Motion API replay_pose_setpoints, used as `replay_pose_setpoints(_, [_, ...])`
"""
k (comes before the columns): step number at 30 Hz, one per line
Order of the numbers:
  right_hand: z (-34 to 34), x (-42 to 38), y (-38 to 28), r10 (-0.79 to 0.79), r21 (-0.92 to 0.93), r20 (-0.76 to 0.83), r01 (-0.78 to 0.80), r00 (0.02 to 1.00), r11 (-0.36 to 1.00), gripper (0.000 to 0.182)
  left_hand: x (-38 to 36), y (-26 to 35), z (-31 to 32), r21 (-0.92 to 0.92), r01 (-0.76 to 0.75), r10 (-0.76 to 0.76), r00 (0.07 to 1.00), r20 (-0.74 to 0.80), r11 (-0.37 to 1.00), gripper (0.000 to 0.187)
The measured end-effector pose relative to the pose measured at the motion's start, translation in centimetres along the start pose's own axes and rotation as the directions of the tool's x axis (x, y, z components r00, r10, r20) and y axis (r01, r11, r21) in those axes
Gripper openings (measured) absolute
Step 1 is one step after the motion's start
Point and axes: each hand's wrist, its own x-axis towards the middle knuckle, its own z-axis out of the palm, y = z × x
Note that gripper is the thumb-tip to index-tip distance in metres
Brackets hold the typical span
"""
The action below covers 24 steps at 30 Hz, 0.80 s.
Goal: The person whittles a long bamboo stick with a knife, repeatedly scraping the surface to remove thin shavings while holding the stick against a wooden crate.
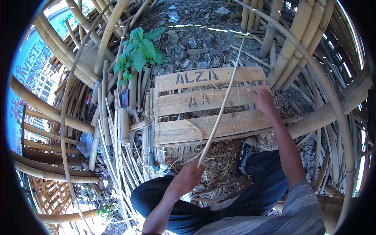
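My left hand [187, 179] is closed around the lower end of a long, thin bamboo strip [222, 109]. The strip slants up and away over a slatted wooden crate [211, 124] marked with dark letters. Over the crate's right end is my right hand [264, 102], apart from the strip, its fingers bent. A small pink spot shows at the fingers; what it belongs to is too small to make out. Pale shavings [219, 166] lie on the crate and on the ground between my legs.
Cut bamboo poles [124, 121] lie left of the crate, with a phone [125, 98] on them. A leafy plant [141, 51] grows behind. Thick bamboo poles [299, 39] stand at the right, and a curved one [333, 94] arches past my right arm. Rubble [192, 43] covers the ground beyond.
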Motion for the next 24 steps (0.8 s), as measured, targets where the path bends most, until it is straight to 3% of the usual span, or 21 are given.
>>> replay_pose_setpoints(4, [-2.4, -0.3, -0.9, 0.048, 0.026, 0.020, -0.049, 0.999, 0.998, 0.068, 1.1, -0.8, 0.1, -0.024, -0.015, 0.015, 1.000, -0.013, 1.000, 0.022])
replay_pose_setpoints(7, [-3.7, -0.7, -2.5, 0.100, 0.137, 0.118, -0.116, 0.988, 0.984, 0.069, 1.2, -1.0, -0.1, -0.026, 0.011, -0.011, 1.000, -0.010, 1.000, 0.022])
replay_pose_setpoints(9, [-2.7, -1.6, -3.5, -0.059, 0.340, -0.069, 0.079, 0.996, 0.937, 0.069, 1.6, -1.2, 0.1, -0.017, -0.001, 0.001, 1.000, -0.008, 1.000, 0.023])
replay_pose_setpoints(10, [-2.6, -1.9, -4.0, -0.055, 0.341, -0.072, 0.076, 0.996, 0.937, 0.069, 1.9, -1.4, 0.3, -0.008, -0.018, 0.017, 1.000, -0.018, 1.000, 0.023])
replay_pose_setpoints(12, [-2.8, -2.4, -5.3, -0.130, 0.297, 0.135, 0.085, 0.982, 0.951, 0.068, 2.1, -1.4, 0.6, 0.006, -0.033, 0.033, 0.999, -0.026, 0.999, 0.023])
replay_pose_setpoints(13, [-2.5, -2.7, -5.6, -0.127, 0.299, 0.132, 0.082, 0.983, 0.951, 0.068, 2.2, -1.2, 0.7, -0.002, -0.027, 0.027, 1.000, -0.016, 1.000, 0.026])
replay_pose_setpoints(15, [-1.5, -3.0, -5.9, -0.328, 0.283, 0.221, 0.261, 0.919, 0.923, 0.071, 2.4, -1.0, 0.9, -0.003, -0.025, 0.025, 1.000, -0.005, 1.000, 0.029])
replay_pose_setpoints(17, [-0.7, -2.1, -4.9, -0.284, 0.260, 0.235, 0.221, 0.930, 0.940, 0.071, 2.6, -1.2, 1.0, -0.114, 0.045, -0.039, 0.998, 0.051, 0.992, 0.028])
replay_pose_setpoints(21, [0.1, -0.7, -3.6, -0.168, 0.144, 0.178, 0.143, 0.970, 0.979, 0.069, 2.6, -1.7, 1.2, -0.014, -0.019, 0.020, 1.000, 0.004, 1.000, 0.028])
replay_pose_setpoints(24, [0.5, -1.9, -4.6, -0.187, 0.258, 0.278, 0.114, 0.942, 0.959, 0.067, 2.8, -2.0, 1.3, 0.011, -0.067, 0.068, 0.997, -0.031, 0.998, 0.029])
